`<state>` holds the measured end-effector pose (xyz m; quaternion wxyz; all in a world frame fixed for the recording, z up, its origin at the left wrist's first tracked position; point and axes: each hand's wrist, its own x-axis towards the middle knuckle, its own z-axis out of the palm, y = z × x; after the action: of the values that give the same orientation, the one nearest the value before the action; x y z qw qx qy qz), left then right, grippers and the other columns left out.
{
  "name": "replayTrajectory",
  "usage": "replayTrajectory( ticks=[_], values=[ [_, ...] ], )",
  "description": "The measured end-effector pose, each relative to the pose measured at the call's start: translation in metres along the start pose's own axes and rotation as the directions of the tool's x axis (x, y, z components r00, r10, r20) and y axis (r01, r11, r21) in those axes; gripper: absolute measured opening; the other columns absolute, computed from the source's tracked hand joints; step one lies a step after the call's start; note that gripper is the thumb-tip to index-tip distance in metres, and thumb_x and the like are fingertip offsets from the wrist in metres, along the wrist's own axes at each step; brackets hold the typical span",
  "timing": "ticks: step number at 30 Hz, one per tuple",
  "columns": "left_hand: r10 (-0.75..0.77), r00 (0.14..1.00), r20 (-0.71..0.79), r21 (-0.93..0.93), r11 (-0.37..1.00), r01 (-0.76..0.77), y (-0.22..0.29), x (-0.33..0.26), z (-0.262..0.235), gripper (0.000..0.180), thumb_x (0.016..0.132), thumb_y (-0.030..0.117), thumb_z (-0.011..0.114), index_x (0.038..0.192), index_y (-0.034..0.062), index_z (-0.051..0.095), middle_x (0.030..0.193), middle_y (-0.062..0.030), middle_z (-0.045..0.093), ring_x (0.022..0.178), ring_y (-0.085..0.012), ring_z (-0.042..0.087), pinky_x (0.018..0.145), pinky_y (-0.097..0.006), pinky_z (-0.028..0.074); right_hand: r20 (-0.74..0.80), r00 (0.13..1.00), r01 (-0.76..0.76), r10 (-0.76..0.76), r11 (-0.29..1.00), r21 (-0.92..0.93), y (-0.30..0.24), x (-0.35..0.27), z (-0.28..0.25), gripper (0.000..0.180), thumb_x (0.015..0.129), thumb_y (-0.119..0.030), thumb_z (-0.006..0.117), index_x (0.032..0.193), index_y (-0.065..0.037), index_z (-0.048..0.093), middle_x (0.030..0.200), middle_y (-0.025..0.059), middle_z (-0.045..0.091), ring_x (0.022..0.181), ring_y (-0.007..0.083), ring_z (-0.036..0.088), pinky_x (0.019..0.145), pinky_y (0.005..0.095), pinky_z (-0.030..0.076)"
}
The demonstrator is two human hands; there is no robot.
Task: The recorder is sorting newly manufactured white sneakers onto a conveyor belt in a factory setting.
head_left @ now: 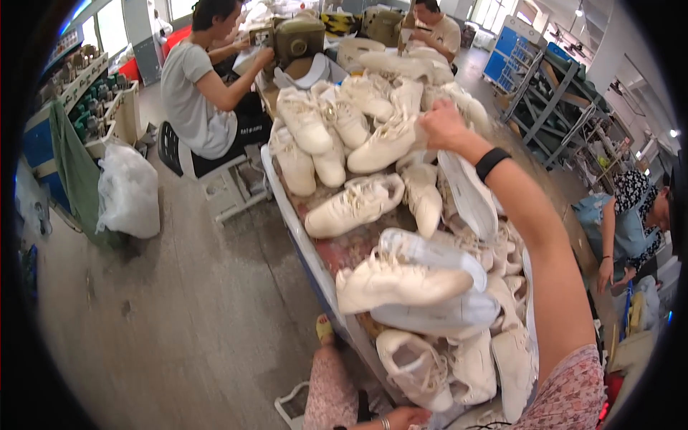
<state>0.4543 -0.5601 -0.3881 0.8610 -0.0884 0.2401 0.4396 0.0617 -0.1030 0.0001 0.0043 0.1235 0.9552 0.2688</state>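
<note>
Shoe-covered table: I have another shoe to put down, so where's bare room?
A small reddish patch of tabletop lies bare between the left rim, the laced shoe beyond it and the stacked shoes nearer. Left of the rim, floor lies bare nearer than the white plastic bag. The far end, around the right hand, and the near end are crowded.
</note>
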Motion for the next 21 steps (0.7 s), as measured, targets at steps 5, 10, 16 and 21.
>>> replayTrajectory(
  ticks=[5, 10, 16, 21],
  values=[
    [0.405, 0.880, 0.248, 0.903, 0.232, -0.361, 0.081, -0.104, 0.085, 0.024, 0.087, 0.017, 0.051, 0.102, 0.0018, 0.062, 0.088, -0.0149, 0.066, 0.080, -0.0216, 0.063, 0.070, -0.033, 0.050, 0.248, 0.953, -0.196, 0.175, 0.979, 0.062, 0.017, -0.019, 0.000, 0.040, 0.062, -0.036, 0.074, 0.090, -0.008, 0.069, 0.098, 0.0124, 0.062, 0.105, 0.0301, 0.052, 0.088, 0.0472, 0.043],
    [0.419, 0.836, 0.354, 0.894, 0.109, -0.434, 0.078, -0.077, 0.064, 0.026, 0.089, 0.018, 0.049, 0.106, 0.0046, 0.062, 0.098, -0.0156, 0.065, 0.087, -0.0254, 0.062, 0.079, -0.031, 0.048, -0.141, 0.968, -0.127, 0.208, 0.890, 0.437, -0.056, 0.026, -0.021, 0.047, 0.073, -0.046, 0.067, 0.095, -0.003, 0.062, 0.102, 0.0156, 0.060, 0.093, 0.0316, 0.059, 0.076, 0.0417, 0.049],
    [0.471, 0.822, 0.321, 0.893, 0.140, -0.428, 0.125, -0.049, 0.005, 0.027, 0.090, 0.020, 0.051, 0.108, 0.0039, 0.062, 0.099, -0.0121, 0.066, 0.090, -0.0211, 0.062, 0.081, -0.031, 0.047, 0.419, 0.892, -0.425, 0.170, -0.003, 0.905, -0.192, 0.089, -0.002, 0.071, 0.067, -0.046, 0.073, 0.109, 0.008, 0.053, 0.098, 0.0166, 0.058, 0.074, 0.0278, 0.062, 0.046, 0.0390, 0.055],
    [0.419, 0.845, 0.333, 0.856, 0.242, -0.457, 0.106, -0.016, 0.007, 0.028, 0.090, 0.022, 0.052, 0.109, 0.0034, 0.061, 0.100, -0.0092, 0.066, 0.092, -0.0176, 0.062, 0.082, -0.030, 0.047, 0.285, 0.946, -0.111, 0.154, -0.673, 0.731, -0.157, 0.081, 0.035, 0.035, 0.074, -0.012, 0.070, 0.105, 0.000, 0.058, 0.101, 0.0098, 0.061, 0.086, 0.0213, 0.062, 0.059, 0.0352, 0.057]
  ],
)
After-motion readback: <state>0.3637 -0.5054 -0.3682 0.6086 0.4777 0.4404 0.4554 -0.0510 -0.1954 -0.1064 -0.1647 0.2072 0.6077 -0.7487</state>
